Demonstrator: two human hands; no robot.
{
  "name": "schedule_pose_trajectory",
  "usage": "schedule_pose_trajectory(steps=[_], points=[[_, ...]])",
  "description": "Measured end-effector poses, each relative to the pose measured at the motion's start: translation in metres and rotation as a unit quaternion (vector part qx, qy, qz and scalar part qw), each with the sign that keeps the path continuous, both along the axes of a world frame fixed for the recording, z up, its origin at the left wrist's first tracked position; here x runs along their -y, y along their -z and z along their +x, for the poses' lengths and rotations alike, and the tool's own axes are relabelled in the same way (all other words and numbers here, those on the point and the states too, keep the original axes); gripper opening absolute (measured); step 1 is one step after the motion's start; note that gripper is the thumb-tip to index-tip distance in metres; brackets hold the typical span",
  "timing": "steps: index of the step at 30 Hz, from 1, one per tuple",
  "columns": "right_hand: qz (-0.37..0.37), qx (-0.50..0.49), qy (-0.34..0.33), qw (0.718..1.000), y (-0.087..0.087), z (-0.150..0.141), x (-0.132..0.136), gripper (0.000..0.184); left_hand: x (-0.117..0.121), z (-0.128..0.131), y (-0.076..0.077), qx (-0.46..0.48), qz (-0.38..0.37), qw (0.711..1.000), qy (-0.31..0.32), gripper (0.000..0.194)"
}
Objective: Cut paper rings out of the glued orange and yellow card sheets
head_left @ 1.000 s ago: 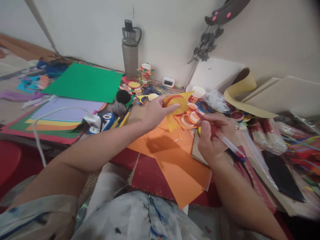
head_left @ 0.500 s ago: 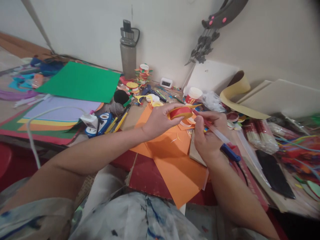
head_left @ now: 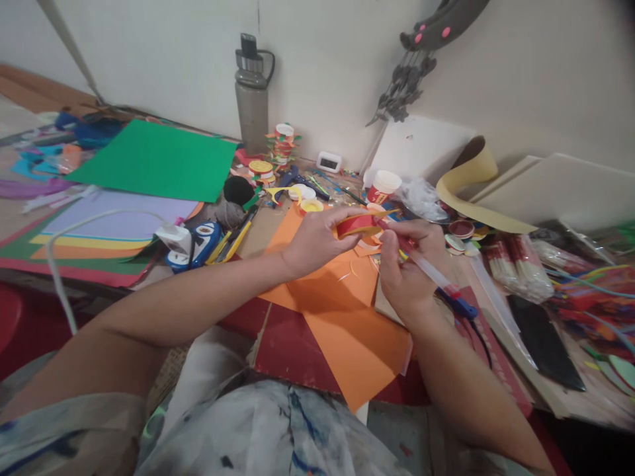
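My left hand (head_left: 317, 241) pinches a small round paper piece (head_left: 357, 226) with a red side and yellow-orange edges, held above the orange paper (head_left: 342, 297). My right hand (head_left: 414, 264) is closed around a slim translucent pen-like tube (head_left: 430, 270) with red at both ends. Its red tip points left and meets the right side of the round piece; whether it touches is hard to tell. Beneath the hands lie curled orange paper strips (head_left: 368, 248). A blue handle (head_left: 459, 304) with a black cord lies by my right wrist.
At the back stand a grey bottle (head_left: 251, 106), a white digital clock (head_left: 329, 162) and a red-and-white paper cup (head_left: 384, 188). Green paper (head_left: 163, 158) and coloured sheets lie left. Yellow cutters (head_left: 233, 241) lie beside a blue device (head_left: 196, 248). Bagged sticks (head_left: 516, 268) and a black slab (head_left: 546, 344) occupy the right.
My right hand has shifted slightly left, bringing the tube's red tip up against the round piece. My left hand still holds the piece in nearly the same spot.
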State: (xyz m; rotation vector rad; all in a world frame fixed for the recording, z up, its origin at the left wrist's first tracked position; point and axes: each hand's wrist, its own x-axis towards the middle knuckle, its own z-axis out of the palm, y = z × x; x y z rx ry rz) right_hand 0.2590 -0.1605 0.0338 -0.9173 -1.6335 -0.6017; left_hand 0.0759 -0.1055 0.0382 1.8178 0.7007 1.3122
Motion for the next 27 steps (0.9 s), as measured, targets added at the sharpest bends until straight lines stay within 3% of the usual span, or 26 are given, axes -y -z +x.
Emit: schedule_pose_trajectory(steps=[7,13,22,27], points=[[-0.046,-0.003,-0.02,0.999,0.002,-0.002,0.004,0.019,0.002,0.001,-0.002,0.007,-0.021,1.0,0.014,0.035],[0.002,-0.009,0.02,1.0,-0.003,0.002,0.004,0.025,0.003,0.0,-0.005,0.03,-0.043,0.998,0.02,0.039],[-0.012,-0.004,0.027,1.0,-0.004,0.006,0.005,0.025,0.0,0.0,0.003,-0.006,0.005,1.0,0.007,0.039],[-0.015,-0.019,-0.023,0.999,-0.003,0.004,0.005,0.016,-0.002,-0.001,0.007,-0.02,0.02,1.0,0.005,0.04]])
